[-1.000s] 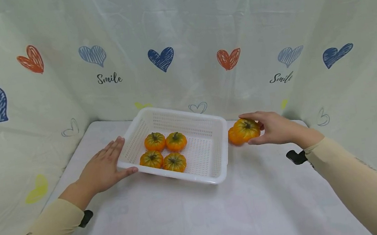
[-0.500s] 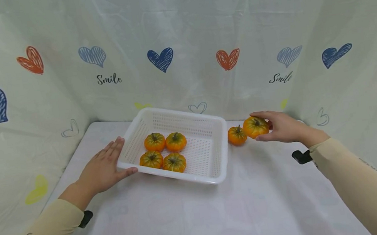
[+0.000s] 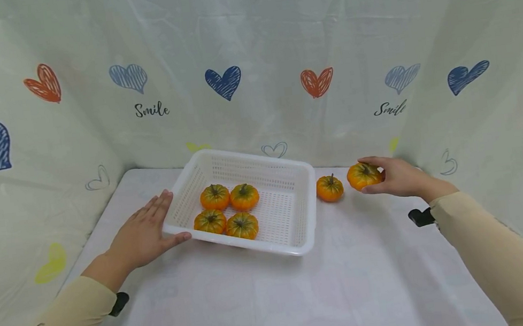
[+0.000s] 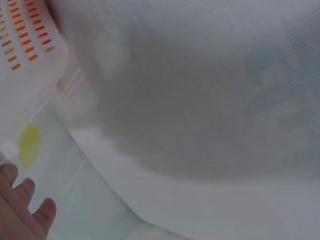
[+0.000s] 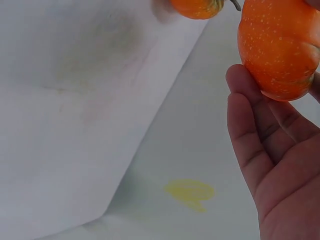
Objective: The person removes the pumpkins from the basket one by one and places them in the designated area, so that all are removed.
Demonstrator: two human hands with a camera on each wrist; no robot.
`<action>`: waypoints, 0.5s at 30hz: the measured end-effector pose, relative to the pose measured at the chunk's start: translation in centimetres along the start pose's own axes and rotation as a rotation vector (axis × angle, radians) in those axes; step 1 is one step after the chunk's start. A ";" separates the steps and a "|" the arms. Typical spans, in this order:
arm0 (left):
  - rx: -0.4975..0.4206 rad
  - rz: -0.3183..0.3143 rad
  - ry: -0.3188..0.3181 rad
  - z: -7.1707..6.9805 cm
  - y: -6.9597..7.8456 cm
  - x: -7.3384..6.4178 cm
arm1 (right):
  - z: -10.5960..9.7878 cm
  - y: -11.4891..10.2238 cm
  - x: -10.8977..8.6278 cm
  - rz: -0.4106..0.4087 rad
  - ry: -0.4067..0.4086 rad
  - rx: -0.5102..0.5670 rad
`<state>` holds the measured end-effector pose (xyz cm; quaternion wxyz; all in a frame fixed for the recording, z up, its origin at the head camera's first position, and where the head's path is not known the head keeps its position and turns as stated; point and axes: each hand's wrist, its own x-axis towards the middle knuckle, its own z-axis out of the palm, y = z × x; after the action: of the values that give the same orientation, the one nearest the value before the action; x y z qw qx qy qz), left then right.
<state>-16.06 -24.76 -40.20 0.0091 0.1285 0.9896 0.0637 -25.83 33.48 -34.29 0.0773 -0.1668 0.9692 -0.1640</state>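
A white plastic basket [image 3: 306, 206] with slotted walls stands on the table in the head view, holding several small orange-and-green pumpkins [image 3: 242, 225] grouped at its left side. My left hand [image 3: 141, 236] rests against the basket's left end, fingers straight along the rim and thumb at the front corner. To the right of the basket, my right hand [image 3: 399, 177] holds another pumpkin [image 3: 364, 175] between thumb and fingers. The right wrist view shows this pumpkin [image 5: 280, 47] close up, with part of it cut off by the frame. A single pumpkin [image 3: 329, 188] sits by the basket's right wall.
The table [image 3: 258, 303] has a white cover and extends in front of the basket. Close behind it hangs a pale curtain [image 3: 266, 33] printed with hearts and lettering, which also closes off both sides.
My right hand has moved to the right with its pumpkin, away from the pumpkin beside the basket, which now shows fully. The left hand and the basket have stayed put.
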 end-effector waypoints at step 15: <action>-0.007 0.003 0.007 -0.3 0.4 -0.1 | 1.8 2.0 1.4 0.068 -0.018 0.048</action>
<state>-15.84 -24.48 -39.83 0.0062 0.1296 0.9892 0.0674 -27.33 34.29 -36.79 0.0953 -0.1334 0.9694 -0.1828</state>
